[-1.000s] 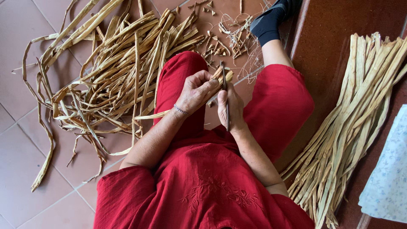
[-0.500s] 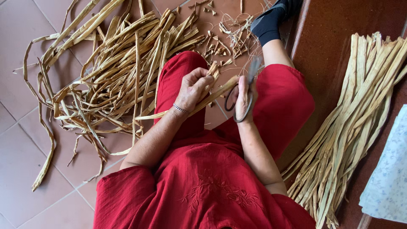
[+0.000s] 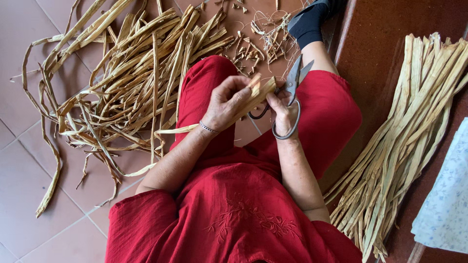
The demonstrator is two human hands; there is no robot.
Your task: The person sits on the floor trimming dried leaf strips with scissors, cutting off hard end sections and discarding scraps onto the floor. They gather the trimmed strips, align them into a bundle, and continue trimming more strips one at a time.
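Note:
I sit on the floor in red clothes. My left hand grips a dried, pale yellow plant strip near its cut end; the strip trails down to the left across my thigh. My right hand holds large metal scissors by a handle loop, blades pointing up and away. Its fingertips also touch the strip's end. Both hands meet above my lap.
A loose heap of dried strips covers the tiled floor on my left. A tidy bundle of strips lies on my right on a dark brown surface. Small cut scraps lie ahead near my black-socked foot. A pale cloth is at far right.
The scissors have swung from pointing down beside the strip to blades up. My right hand moved apart to the right, then came back to the strip's end.

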